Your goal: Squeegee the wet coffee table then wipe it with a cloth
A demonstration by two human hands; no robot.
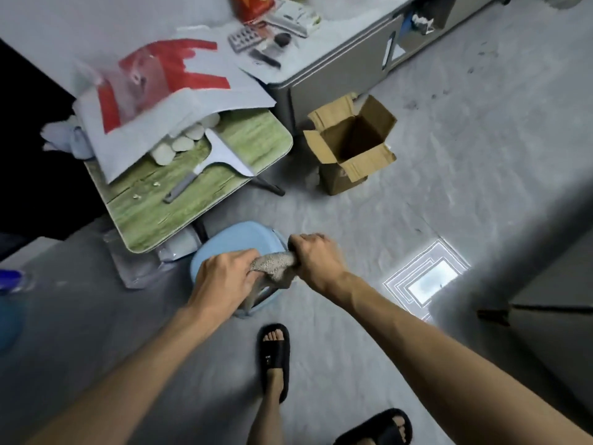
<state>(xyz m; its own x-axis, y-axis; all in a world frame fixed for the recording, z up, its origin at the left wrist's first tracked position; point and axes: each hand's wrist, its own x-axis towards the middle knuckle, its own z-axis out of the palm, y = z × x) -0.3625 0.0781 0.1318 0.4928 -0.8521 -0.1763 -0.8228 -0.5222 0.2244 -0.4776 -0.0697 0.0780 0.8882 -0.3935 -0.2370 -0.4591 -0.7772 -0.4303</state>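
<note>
**A:** Where is the squeegee?

**B:** Upper left of the frame. The white-bladed squeegee with a grey handle [221, 155] lies flat on the green wood-grain desk [199, 207]. Its blade end is just beside the big grey paper sheet printed in red [167, 75], which covers the far part of the desk. No hand touches it.

**A:** And the hands?

**B:** Lower centre, off the desk. The left hand [224, 274] has its fingers clamped round one end of the speckled grey-beige cloth [276, 264]. The right hand [316, 258] has its fingers closed tight round the other end. The cloth is bunched between them, above a pale blue plastic tub or stool [237, 234]; I cannot tell which.

**A:** How will the cloth handle?

**B:** I judge it soft, limp and light, with no shape of its own. The two-fisted hold looks like wringing, though I cannot see whether it is wet. For wiping it would work better spread out under a flat palm than balled up. The squeegee looks stiff and light. The place to take it is the grey handle, which points toward the lower left, clear of the sheet.

**A:** Anything further right?

**B:** An open brown cardboard box [353, 139] stands on the grey floor to the right of the desk, well apart from both hands.
</note>
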